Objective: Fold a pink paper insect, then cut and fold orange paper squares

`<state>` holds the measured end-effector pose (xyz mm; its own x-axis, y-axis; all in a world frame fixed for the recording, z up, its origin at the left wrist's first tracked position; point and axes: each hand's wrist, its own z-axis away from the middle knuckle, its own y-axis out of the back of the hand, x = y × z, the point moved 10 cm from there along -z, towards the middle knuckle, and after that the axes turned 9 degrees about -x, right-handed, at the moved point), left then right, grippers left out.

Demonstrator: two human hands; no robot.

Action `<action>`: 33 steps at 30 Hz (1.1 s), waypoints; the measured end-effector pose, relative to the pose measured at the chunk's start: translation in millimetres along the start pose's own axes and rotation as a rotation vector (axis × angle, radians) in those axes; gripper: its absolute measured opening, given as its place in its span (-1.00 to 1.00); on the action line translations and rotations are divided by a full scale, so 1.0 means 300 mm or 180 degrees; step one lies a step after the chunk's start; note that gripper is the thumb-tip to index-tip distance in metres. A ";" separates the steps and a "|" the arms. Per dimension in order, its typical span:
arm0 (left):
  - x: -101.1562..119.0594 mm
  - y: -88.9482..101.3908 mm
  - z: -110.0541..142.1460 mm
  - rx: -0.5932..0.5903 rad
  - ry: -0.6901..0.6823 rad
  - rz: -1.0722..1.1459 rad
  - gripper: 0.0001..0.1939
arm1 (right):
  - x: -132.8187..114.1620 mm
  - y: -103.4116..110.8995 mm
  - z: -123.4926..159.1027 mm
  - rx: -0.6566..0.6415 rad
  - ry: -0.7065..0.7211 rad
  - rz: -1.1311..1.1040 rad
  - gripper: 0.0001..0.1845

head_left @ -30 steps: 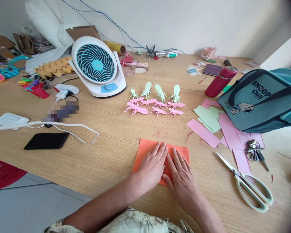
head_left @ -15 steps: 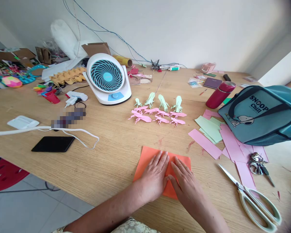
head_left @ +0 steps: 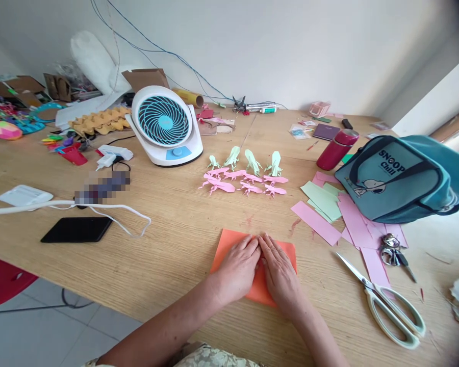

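An orange sheet of paper (head_left: 227, 243) lies flat on the wooden table (head_left: 176, 244) near its front edge. My left hand (head_left: 237, 267) rests on it with fingers stretched out flat. My right hand (head_left: 279, 272) lies beside it, also flat, fingertips meeting the left hand's at the sheet's far edge. Neither hand grips anything. Beyond the sheet stand rows of small folded paper figures, green ones (head_left: 248, 159) behind pink ones (head_left: 245, 183).
Scissors (head_left: 386, 300) and keys (head_left: 392, 247) lie at the right beside pink and green paper strips (head_left: 329, 204). A teal bag (head_left: 401, 178) and red bottle (head_left: 333, 149) stand farther right. A desk fan (head_left: 164, 125), black phone (head_left: 76, 229) and white cable (head_left: 99, 208) are at the left.
My two hands have slid together toward the middle of the orange sheet, fingertips now meeting at its far edge. The camera view shifted slightly.
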<state>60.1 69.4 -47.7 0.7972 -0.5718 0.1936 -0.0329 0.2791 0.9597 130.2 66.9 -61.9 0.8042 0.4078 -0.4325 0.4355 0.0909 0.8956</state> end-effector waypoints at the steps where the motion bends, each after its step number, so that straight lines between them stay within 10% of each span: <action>1: -0.007 -0.004 -0.008 -0.0005 0.0008 -0.0007 -0.52 | -0.001 0.003 -0.001 0.0001 0.0050 0.0026 -0.43; 18: -0.036 0.063 -0.051 0.0216 -0.0755 -0.0117 -0.82 | 0.009 0.046 -0.022 -0.0343 0.0308 0.0094 -0.42; 33: -0.039 -0.020 0.003 -0.0102 -0.0377 -0.0139 -0.40 | -0.014 0.019 0.011 -0.0526 0.0484 0.0390 -0.14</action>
<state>50.4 73.8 -55.4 0.7207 -0.6704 0.1764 0.0210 0.2754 0.9611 130.7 62.7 -55.5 0.7713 0.5558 -0.3100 0.2563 0.1746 0.9507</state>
